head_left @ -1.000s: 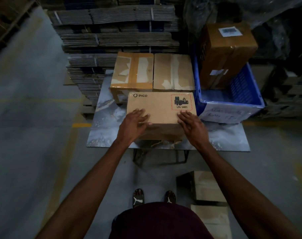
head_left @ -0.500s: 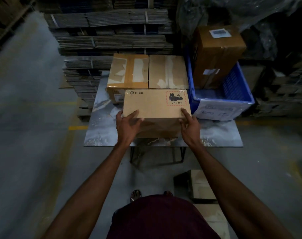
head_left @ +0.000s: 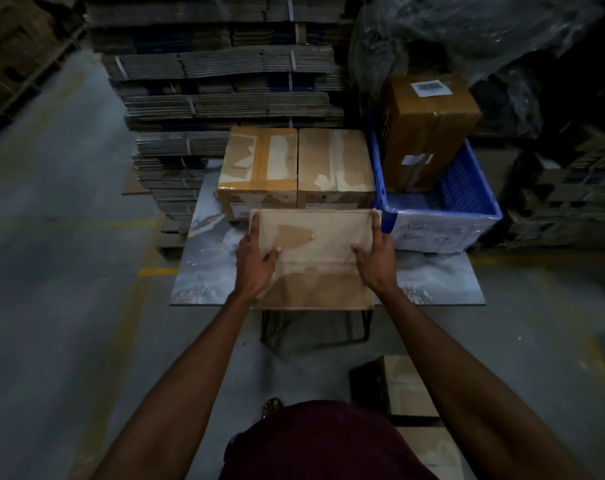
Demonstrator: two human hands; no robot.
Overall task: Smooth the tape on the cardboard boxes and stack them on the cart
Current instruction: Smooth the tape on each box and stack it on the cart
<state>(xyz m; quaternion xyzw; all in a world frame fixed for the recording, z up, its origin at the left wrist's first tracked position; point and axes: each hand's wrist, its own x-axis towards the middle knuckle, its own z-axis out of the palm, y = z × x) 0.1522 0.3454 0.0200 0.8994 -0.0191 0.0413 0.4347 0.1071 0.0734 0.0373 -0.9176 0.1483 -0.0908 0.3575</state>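
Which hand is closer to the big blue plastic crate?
The right hand. It grips the right side of the tan cardboard box, its fingertips almost at the blue plastic crate. The left hand grips the box's far side.

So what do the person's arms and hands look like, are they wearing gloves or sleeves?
No gloves. The left hand and right hand are bare, and both forearms are bare all the way down, with no sleeves, watch or rings showing. Lower down there's dark maroon clothing.
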